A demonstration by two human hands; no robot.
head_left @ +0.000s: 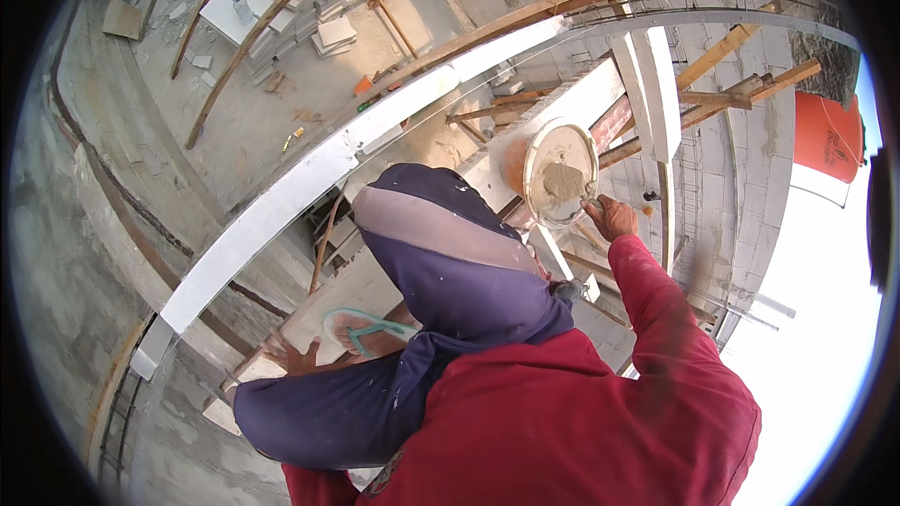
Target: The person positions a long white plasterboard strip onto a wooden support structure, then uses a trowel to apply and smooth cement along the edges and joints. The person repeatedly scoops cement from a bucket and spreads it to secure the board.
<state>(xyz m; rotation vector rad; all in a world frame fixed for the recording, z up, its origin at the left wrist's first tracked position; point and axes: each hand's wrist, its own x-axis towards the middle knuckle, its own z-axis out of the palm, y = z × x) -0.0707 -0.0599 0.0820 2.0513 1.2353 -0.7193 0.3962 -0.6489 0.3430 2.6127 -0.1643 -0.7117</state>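
My right hand is closed round the handle of a trowel. The trowel's blade is over the open mouth of a round bucket, and a lump of grey mortar lies at the blade, hiding most of it. Wet mix coats the bucket's inside. My left hand rests with fingers apart on the pale board beside my sandalled foot; my bent knee covers part of this hand. Nothing shows in its fingers.
A row of white blocks curves across in front of me. Wooden props and an upright white slab stand beyond the bucket. Stacked white blocks lie on the floor far below. An orange-red tank is at the far right.
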